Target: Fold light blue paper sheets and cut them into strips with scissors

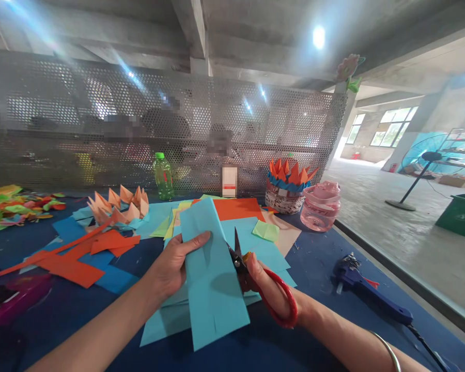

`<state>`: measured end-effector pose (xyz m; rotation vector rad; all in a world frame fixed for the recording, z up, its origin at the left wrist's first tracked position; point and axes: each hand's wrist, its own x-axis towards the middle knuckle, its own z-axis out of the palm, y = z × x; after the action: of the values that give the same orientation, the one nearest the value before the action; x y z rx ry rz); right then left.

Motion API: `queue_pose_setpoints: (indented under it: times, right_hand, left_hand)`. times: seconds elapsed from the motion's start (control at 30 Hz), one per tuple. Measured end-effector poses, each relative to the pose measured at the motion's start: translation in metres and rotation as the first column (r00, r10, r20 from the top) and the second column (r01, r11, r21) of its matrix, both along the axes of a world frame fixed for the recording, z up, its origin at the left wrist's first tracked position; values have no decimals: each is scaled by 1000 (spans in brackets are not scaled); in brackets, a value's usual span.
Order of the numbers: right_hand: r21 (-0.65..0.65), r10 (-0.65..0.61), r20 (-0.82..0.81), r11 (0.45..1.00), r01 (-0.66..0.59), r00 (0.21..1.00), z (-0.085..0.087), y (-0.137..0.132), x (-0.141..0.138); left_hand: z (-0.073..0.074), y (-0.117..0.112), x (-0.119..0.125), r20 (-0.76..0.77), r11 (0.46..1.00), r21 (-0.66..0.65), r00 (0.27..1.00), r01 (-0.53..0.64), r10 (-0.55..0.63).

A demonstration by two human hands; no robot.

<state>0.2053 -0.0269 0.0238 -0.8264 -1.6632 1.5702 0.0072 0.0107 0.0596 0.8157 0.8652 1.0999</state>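
Observation:
My left hand [178, 261] grips a folded sheet of light blue paper [213, 289], thumb on top and fingers behind it. A pair of red-handled scissors [282, 310] is in my right hand [269, 287]. The dark blades stand apart at the paper's right edge; whether they touch the paper I cannot tell. Beneath lie more light blue sheets [166, 325], and behind them an orange sheet [236, 208] and a small pale green piece of paper [265, 231].
Left are orange paper scraps [77, 268] and a ring of peach folded points [118, 204]. A green bottle [163, 175], an orange-topped basket [287, 194] and a pink container [321, 206] stand along the back. A blue glue gun [372, 294] lies right. Behind rises a perforated metal screen [201, 119].

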Motion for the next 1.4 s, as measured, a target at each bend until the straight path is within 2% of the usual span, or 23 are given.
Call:
queue_pose_setpoints:
  times: [0.2, 0.33, 0.53, 0.67, 0.73, 0.93, 1.0, 1.1, 1.17, 1.27, 1.4]
  right_hand:
    - [26, 73, -37, 997, -72, 997, 8, -3, 0]
    - [38, 51, -34, 998, -50, 998, 9, -3, 0]
    - [39, -18, -58, 999, 20, 998, -2, 3, 2]
    - [44, 113, -66, 993, -110, 991, 2, 4, 1]
    - [40, 135, -57, 990, -133, 989, 5, 3, 0]
    - [64, 11, -59, 998, -8, 998, 3, 2, 0]
    - [72, 17, -79, 997, -12, 997, 2, 3, 0]
    - [79, 73, -169, 995, -60, 983, 3, 5, 0]
    - [76, 66, -209, 996, -51, 976, 6, 7, 0]
    - [69, 53, -194, 997, -40, 980, 10, 7, 1]
    - [76, 89, -135, 994, -79, 987, 12, 4, 2]
  left_hand:
    - [2, -6, 4, -26, 999, -34, 999, 37, -38]
    - [2, -7, 5, -38, 998, -36, 998, 48, -49]
    - [-1, 0, -1, -20, 999, 34, 999, 31, -30]
    - [0, -2, 1, -34, 998, 37, 998, 48, -47]
    - [0, -5, 4, -44, 998, 17, 997, 67, -66]
    - [1, -11, 9, 3, 993, -41, 994, 109, -109]
    - [1, -10, 8, 6, 992, -36, 993, 121, -121]
    - [-2, -7, 6, -13, 995, -30, 995, 99, -99]
    - [-4, -6, 5, -19, 996, -16, 996, 88, -89]
    - [-8, -3, 3, -9, 997, -8, 997, 83, -83]
    - [-7, 4, -2, 3, 1000, -21, 1000, 19, -19]
